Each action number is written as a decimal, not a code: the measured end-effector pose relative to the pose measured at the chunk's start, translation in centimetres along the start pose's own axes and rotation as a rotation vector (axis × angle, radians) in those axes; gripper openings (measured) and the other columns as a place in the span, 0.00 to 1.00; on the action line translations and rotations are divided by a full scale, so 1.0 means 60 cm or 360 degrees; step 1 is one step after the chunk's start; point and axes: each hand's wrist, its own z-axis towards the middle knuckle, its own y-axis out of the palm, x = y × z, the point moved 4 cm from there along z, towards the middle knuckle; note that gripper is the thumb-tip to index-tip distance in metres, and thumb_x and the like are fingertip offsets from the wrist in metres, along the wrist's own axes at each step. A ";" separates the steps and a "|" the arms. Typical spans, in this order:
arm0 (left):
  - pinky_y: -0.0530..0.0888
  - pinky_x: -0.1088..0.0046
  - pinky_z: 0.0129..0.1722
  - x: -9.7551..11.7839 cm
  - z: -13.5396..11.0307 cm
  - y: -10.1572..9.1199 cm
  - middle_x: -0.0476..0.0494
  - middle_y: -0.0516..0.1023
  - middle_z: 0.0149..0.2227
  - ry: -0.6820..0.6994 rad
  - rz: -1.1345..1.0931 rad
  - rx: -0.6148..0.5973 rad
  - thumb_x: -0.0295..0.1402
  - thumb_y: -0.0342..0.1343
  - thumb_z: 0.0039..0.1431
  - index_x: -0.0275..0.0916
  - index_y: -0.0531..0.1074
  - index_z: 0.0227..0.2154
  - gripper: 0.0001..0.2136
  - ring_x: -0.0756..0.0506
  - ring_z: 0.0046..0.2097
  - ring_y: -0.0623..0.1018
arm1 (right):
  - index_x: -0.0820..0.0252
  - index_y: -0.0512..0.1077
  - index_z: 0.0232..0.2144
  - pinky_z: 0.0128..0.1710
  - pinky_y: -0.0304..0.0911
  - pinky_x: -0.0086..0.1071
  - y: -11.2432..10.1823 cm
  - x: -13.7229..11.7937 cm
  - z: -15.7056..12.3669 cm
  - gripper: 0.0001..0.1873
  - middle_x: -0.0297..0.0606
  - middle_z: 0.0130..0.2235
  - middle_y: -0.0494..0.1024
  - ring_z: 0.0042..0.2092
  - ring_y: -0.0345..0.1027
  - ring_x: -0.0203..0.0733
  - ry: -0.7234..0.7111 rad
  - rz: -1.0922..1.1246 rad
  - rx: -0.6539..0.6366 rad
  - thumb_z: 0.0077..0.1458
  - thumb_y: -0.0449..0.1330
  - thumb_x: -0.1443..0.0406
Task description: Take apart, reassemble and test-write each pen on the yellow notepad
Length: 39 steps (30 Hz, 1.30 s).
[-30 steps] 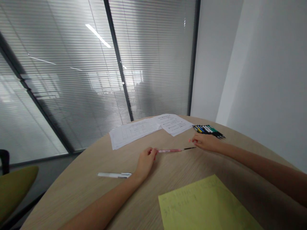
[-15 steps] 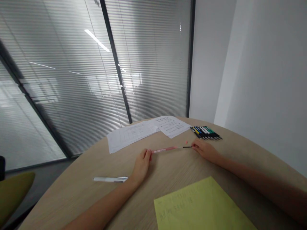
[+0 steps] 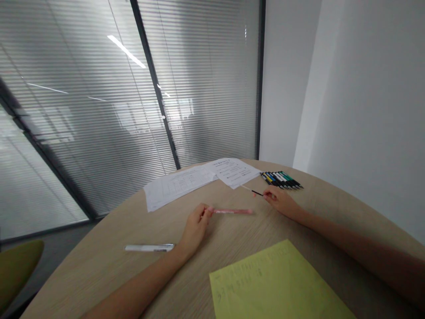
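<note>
My left hand is closed on one end of a pink pen barrel, which points right, low over the table, with white print along it. Between the fingertips of my right hand is a thin pen refill, dark near the fingers and pale toward its far tip. That refill lies apart from the barrel, pointing away and to the left. A small pink piece rests on the table just under it. Left of my left wrist lies a white pen.
Several pens lie side by side beyond my right hand. Printed papers cover the table's far edge. A yellow sheet with faint writing lies in front, between my arms. A blinds-covered glass partition stands behind the wooden table.
The refill has come clear of the pink barrel as my right hand moved away from it and farther back. The barrel's free end has swung slightly nearer. The view has shifted a little.
</note>
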 end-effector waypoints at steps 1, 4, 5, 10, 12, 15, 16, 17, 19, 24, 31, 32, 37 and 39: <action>0.61 0.74 0.26 0.004 0.000 0.004 0.51 0.63 0.20 0.0050 0.0035 -0.0085 0.41 0.42 0.53 0.38 0.64 0.21 0.13 0.49 0.26 0.64 | 0.61 0.65 0.27 0.29 0.59 0.31 -0.001 -0.004 0.000 0.07 0.38 0.28 0.69 0.29 0.61 0.37 -0.0022 0.0006 -0.0010 0.50 0.48 0.66; 0.62 0.75 0.28 0.009 -0.001 0.014 0.50 0.65 0.23 0.0226 0.0099 -0.0303 0.38 0.44 0.53 0.37 0.66 0.22 0.12 0.50 0.27 0.65 | 0.61 0.65 0.26 0.26 0.58 0.29 -0.005 -0.012 0.000 0.06 0.36 0.26 0.68 0.27 0.60 0.36 -0.0082 0.0026 -0.0024 0.49 0.49 0.67; 0.63 0.76 0.28 0.010 -0.002 0.018 0.49 0.66 0.24 0.0291 0.0111 -0.0369 0.37 0.45 0.53 0.37 0.67 0.22 0.11 0.50 0.28 0.66 | 0.61 0.64 0.25 0.26 0.57 0.29 -0.005 -0.014 0.000 0.06 0.35 0.26 0.67 0.26 0.59 0.35 -0.0100 0.0032 -0.0027 0.49 0.49 0.67; 0.65 0.77 0.32 0.014 -0.014 0.032 0.45 0.67 0.33 0.0537 0.0256 -0.0585 0.32 0.50 0.51 0.36 0.69 0.22 0.07 0.51 0.33 0.68 | 0.61 0.64 0.25 0.29 0.59 0.30 -0.006 -0.028 -0.005 0.05 0.37 0.26 0.67 0.28 0.60 0.36 -0.0239 -0.0024 -0.0030 0.50 0.49 0.68; 0.65 0.75 0.35 0.020 -0.021 0.035 0.45 0.67 0.34 0.0656 0.0384 -0.0588 0.31 0.51 0.50 0.36 0.69 0.24 0.05 0.49 0.35 0.68 | 0.61 0.64 0.25 0.33 0.59 0.32 -0.007 -0.041 -0.009 0.05 0.38 0.28 0.68 0.32 0.62 0.38 -0.0375 -0.0078 -0.0038 0.50 0.49 0.69; 0.65 0.72 0.36 0.030 -0.028 0.038 0.43 0.68 0.33 0.0768 0.0588 -0.0551 0.31 0.50 0.51 0.36 0.69 0.25 0.05 0.48 0.36 0.68 | 0.60 0.64 0.26 0.36 0.59 0.33 -0.009 -0.060 -0.016 0.06 0.40 0.31 0.69 0.37 0.62 0.39 -0.0565 -0.0149 -0.0047 0.50 0.49 0.70; 0.65 0.71 0.36 0.033 -0.029 0.037 0.43 0.68 0.33 0.0782 0.0632 -0.0532 0.32 0.50 0.52 0.36 0.69 0.26 0.06 0.47 0.36 0.68 | 0.60 0.65 0.27 0.36 0.59 0.33 -0.010 -0.064 -0.018 0.06 0.40 0.31 0.69 0.37 0.62 0.40 -0.0605 -0.0172 -0.0039 0.51 0.48 0.70; 0.65 0.70 0.37 0.035 -0.029 0.036 0.43 0.69 0.34 0.0786 0.0663 -0.0507 0.32 0.50 0.52 0.36 0.69 0.27 0.06 0.47 0.37 0.68 | 0.60 0.65 0.27 0.37 0.59 0.33 -0.012 -0.067 -0.019 0.06 0.40 0.31 0.69 0.37 0.62 0.40 -0.0640 -0.0195 -0.0024 0.51 0.48 0.70; 0.64 0.68 0.39 0.037 -0.028 0.032 0.43 0.70 0.34 0.0764 0.0697 -0.0443 0.34 0.50 0.52 0.37 0.70 0.29 0.07 0.46 0.38 0.68 | 0.61 0.65 0.27 0.37 0.59 0.33 -0.013 -0.073 -0.022 0.07 0.41 0.31 0.70 0.37 0.62 0.40 -0.0721 -0.0246 -0.0005 0.52 0.48 0.70; 0.61 0.65 0.41 0.033 -0.020 0.022 0.45 0.72 0.33 0.0632 0.0706 -0.0334 0.37 0.52 0.51 0.39 0.72 0.30 0.09 0.45 0.38 0.70 | 0.61 0.67 0.28 0.33 0.59 0.32 -0.012 -0.090 -0.029 0.10 0.41 0.29 0.70 0.33 0.62 0.39 -0.0958 -0.0410 -0.0020 0.54 0.47 0.68; 0.61 0.66 0.40 0.028 -0.018 0.025 0.45 0.73 0.33 0.0681 0.0645 -0.0373 0.36 0.53 0.51 0.40 0.72 0.33 0.08 0.46 0.38 0.71 | 0.61 0.67 0.27 0.32 0.56 0.31 -0.014 -0.105 -0.035 0.12 0.40 0.27 0.69 0.31 0.61 0.38 -0.1108 -0.0506 -0.0042 0.56 0.45 0.67; 0.61 0.67 0.39 0.028 -0.019 0.026 0.45 0.73 0.33 0.0691 0.0656 -0.0376 0.36 0.53 0.51 0.40 0.72 0.32 0.08 0.46 0.37 0.71 | 0.61 0.67 0.27 0.32 0.56 0.31 -0.014 -0.107 -0.035 0.12 0.40 0.27 0.69 0.31 0.61 0.38 -0.1125 -0.0514 -0.0044 0.56 0.45 0.67; 0.61 0.68 0.37 0.028 -0.022 0.029 0.46 0.74 0.32 0.0737 0.0707 -0.0430 0.36 0.53 0.52 0.40 0.73 0.31 0.07 0.47 0.36 0.71 | 0.61 0.66 0.25 0.29 0.53 0.30 -0.014 -0.114 -0.040 0.13 0.38 0.24 0.68 0.28 0.59 0.36 -0.1232 -0.0595 0.0004 0.56 0.44 0.69; 0.61 0.69 0.36 0.028 -0.023 0.030 0.46 0.74 0.32 0.0772 0.0704 -0.0441 0.35 0.52 0.53 0.40 0.73 0.30 0.07 0.47 0.36 0.71 | 0.61 0.66 0.24 0.27 0.52 0.29 -0.014 -0.115 -0.042 0.13 0.37 0.23 0.68 0.27 0.59 0.36 -0.1263 -0.0644 0.0022 0.56 0.44 0.70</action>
